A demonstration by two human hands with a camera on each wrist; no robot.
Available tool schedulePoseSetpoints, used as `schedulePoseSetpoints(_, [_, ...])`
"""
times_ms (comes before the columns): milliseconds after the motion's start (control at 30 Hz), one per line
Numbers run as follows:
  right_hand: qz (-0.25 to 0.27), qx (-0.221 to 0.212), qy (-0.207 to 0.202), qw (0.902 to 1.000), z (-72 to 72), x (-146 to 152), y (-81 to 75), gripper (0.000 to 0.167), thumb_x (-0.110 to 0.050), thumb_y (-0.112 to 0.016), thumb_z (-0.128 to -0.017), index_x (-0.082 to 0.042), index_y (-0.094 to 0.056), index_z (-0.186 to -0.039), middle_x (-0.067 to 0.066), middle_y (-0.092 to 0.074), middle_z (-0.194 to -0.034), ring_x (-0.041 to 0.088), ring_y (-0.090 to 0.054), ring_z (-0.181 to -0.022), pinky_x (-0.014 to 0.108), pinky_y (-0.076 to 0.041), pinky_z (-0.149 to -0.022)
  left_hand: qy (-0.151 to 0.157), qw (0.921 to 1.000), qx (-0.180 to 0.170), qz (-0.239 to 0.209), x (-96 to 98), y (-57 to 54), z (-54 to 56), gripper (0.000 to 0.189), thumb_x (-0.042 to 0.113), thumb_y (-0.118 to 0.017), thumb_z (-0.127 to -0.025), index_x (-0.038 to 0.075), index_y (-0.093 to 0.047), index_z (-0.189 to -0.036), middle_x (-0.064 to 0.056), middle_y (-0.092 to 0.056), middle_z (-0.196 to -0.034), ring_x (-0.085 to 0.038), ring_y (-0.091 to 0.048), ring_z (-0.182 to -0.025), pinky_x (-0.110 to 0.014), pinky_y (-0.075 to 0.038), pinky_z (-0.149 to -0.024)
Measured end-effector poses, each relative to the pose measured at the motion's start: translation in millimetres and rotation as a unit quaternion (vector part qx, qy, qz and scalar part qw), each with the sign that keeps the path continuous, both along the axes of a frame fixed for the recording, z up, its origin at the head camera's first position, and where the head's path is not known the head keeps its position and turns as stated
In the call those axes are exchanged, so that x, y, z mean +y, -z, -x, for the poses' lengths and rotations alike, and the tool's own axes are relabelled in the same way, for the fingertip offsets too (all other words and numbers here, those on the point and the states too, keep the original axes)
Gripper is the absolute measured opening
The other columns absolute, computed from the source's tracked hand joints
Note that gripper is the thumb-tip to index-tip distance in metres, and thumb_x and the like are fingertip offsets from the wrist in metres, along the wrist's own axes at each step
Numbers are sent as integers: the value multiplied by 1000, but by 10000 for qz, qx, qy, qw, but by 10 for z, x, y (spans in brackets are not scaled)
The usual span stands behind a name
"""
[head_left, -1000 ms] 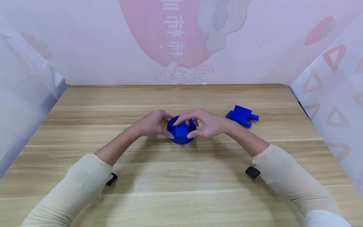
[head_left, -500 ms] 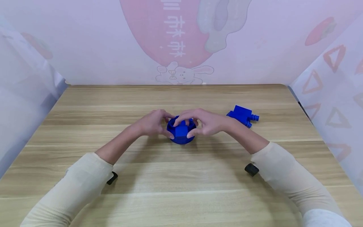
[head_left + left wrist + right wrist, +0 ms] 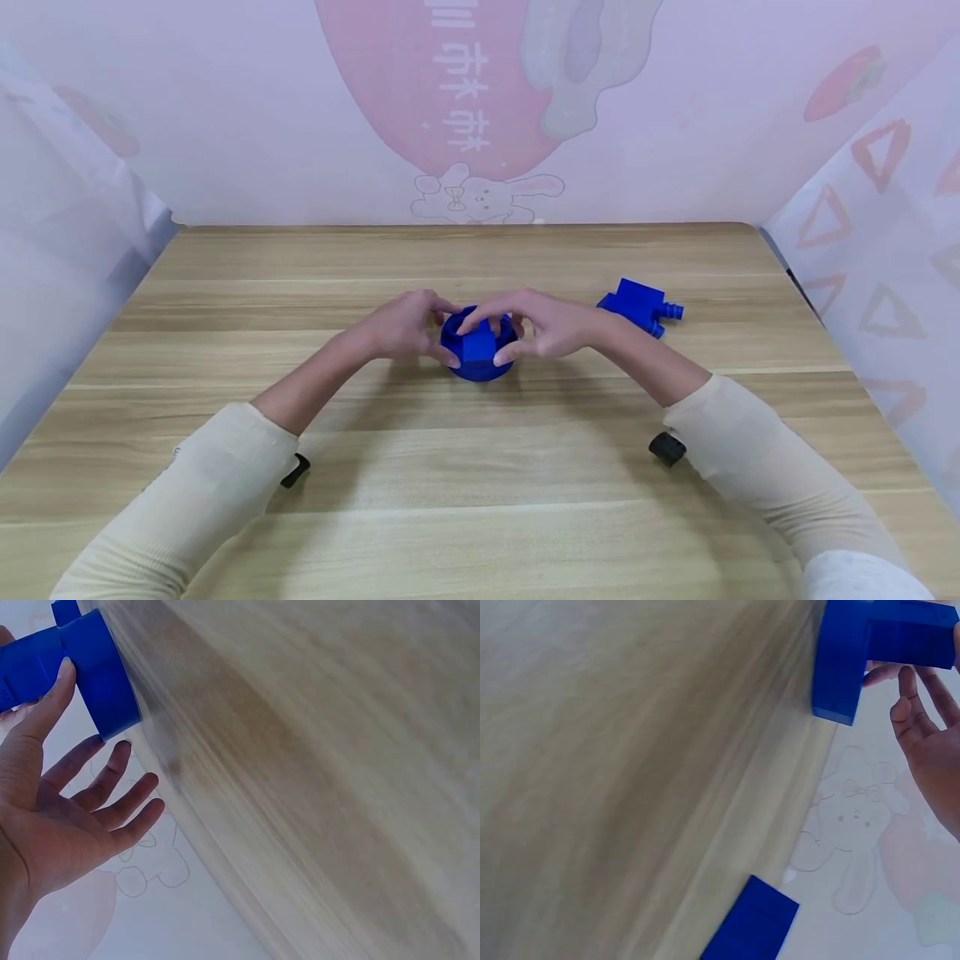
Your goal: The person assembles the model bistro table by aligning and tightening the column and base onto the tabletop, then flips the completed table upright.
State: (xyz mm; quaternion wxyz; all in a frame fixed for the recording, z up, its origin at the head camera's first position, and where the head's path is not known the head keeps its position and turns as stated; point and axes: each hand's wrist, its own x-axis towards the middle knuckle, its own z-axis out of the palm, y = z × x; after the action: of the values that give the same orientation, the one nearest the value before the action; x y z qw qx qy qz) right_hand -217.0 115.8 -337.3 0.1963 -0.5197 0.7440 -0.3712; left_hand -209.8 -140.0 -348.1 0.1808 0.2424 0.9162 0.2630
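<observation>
In the head view, a blue round base (image 3: 480, 372) shaped like a shallow ring rests at mid-table, with a blue block (image 3: 478, 346) standing up from it. My left hand (image 3: 405, 327) pinches the base at its left side between thumb and index finger; its other fingers spread loosely in the left wrist view, beside the rim (image 3: 109, 675). From the right, my right hand (image 3: 553, 327) grips the block with thumb and fingers. The right wrist view shows the block (image 3: 915, 634) joined to the base (image 3: 840, 664), though the fingers hide part of it. How deeply the block sits is unclear.
To the right of the hands lies another blue part (image 3: 637, 304) with a square body and two ribbed stubs. The wooden table (image 3: 480, 467) ends at a printed fabric wall (image 3: 300, 125) behind. Small black objects (image 3: 667, 449) show beside the sleeves.
My hands and the blue pieces hold almost still. The right forearm has shifted very slightly upward in the head view since one second ago.
</observation>
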Motion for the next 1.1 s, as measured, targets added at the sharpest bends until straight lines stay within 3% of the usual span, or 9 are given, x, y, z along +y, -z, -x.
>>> schedulePoseSetpoints(100, [-9,16,220,9998,-19,6,45,55,-30,-81,-91,-7,-64,-138,8,-65,-131,25,-57,-109,40,-53,-78,-19,10000,-4,35,0,4,4,79,29,-94,-77,-3,-60,-141,-22,-67,-121,-35,-63,-113,-48,-54,-96])
schedulePoseSetpoints(200, [113,278,651,9974,-62,-15,88,49,-17,-89,-83,-4,-69,-125,8,-71,-116,27,-62,-103,45,-54,-77,-34,10000,-4,31,2,3,3,80,30,-95,-77,-2,-61,-142,-22,-67,-121,-35,-63,-113,-49,-53,-96])
schedulePoseSetpoints(267, [279,526,927,9939,-88,-25,116,41,-18,-92,-79,-4,-69,-110,7,-71,-98,29,-62,-90,47,-52,-71,-42,10000,4,18,5,2,3,80,30,-95,-77,-2,-61,-141,-22,-67,-120,-35,-63,-113,-49,-53,-97])
schedulePoseSetpoints(433, [632,972,1227,9856,-129,-21,177,36,-18,-94,-75,-7,-64,-92,11,-69,-82,32,-59,-75,37,-43,-64,-73,10000,-6,0,12,-4,-6,80,29,-95,-76,-3,-61,-141,-22,-68,-119,-36,-64,-113,-51,-53,-99])
schedulePoseSetpoints(900, [917,942,1503,9799,-176,2,243,36,-18,-96,-72,-7,-66,-90,12,-68,-81,34,-58,-72,29,-36,-61,-144,9999,-26,70,9,8,-6,81,31,-95,-76,-1,-61,-142,-21,-69,-117,-35,-65,-114,-50,-53,-98])
schedulePoseSetpoints(1100, [901,908,1549,9796,-191,-6,227,36,-17,-95,-73,-7,-66,-90,11,-67,-81,35,-57,-72,32,-37,-61,-49,9997,94,201,16,-7,1,80,31,-95,-76,-1,-62,-141,-21,-68,-117,-35,-65,-112,-49,-53,-97])
